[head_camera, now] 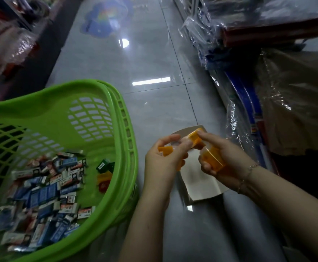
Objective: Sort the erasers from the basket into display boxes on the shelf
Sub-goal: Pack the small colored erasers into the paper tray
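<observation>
Head view: lower centre, our left hand (164,159) and right hand (224,157) each pinch the orange display box (210,159) over the floor (154,59); erasers (41,190) fill the green basket (63,95) lower left.

Plastic-wrapped goods (267,35), glossy floor tiles (145,59)

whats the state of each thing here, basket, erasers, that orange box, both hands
green basket: on the floor, open, partly filled
erasers: loose heap inside the basket
orange box: unfolded, held over the floor by both hands
left hand: grips one end
right hand: grips the other end
</observation>
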Available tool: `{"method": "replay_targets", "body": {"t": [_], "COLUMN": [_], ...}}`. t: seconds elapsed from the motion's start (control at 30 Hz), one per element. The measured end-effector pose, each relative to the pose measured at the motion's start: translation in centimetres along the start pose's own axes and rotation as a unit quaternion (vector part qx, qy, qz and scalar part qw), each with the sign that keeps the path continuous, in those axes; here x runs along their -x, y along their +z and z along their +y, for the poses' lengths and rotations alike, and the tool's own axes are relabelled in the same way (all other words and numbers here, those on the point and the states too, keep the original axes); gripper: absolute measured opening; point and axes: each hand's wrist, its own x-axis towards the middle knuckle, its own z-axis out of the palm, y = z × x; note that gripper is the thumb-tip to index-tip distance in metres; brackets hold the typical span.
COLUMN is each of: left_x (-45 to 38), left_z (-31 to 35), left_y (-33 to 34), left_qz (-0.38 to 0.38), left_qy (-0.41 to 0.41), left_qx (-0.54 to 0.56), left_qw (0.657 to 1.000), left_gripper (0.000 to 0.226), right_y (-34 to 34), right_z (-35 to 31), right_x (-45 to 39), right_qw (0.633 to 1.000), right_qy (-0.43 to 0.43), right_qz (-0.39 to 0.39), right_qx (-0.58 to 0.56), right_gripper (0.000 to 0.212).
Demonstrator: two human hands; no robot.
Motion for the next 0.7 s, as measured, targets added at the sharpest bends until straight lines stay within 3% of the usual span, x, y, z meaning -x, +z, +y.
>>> {"method": "replay_targets", "body": {"t": [0.23,0.37,0.53,0.7], "left_x": [0.0,-0.3,-0.7,-1.2], "left_z": [-0.2,-0.1,0.1,0.7], "left_y": [0.1,0.0,-0.2,-0.3], "left_qz": [-0.01,0.027,0.018,0.0], "left_qy": [0.001,-0.006,-0.004,-0.01], "left_qx": [-0.002,0.029,0.005,-0.029], "left_qw": [1.0,0.999,1.0,1.0], "left_gripper": [0.021,0.01,0.022,0.025], "right_y": [0.2,0.5,0.7,0.3], "right_z": [0.0,0.1,0.2,0.4], "right_x": [0.2,0.3,0.4,0.6], "right_qw": [0.998,0.99,0.973,0.966], "right_qy": [-0.011,-0.045,-0.126,-0.14], "right_qz": [0.025,0.055,0.05,0.032], "right_qx": [0.056,0.12,0.19,0.215], "right_gripper": [0.048,0.028,0.033,0.038]}}
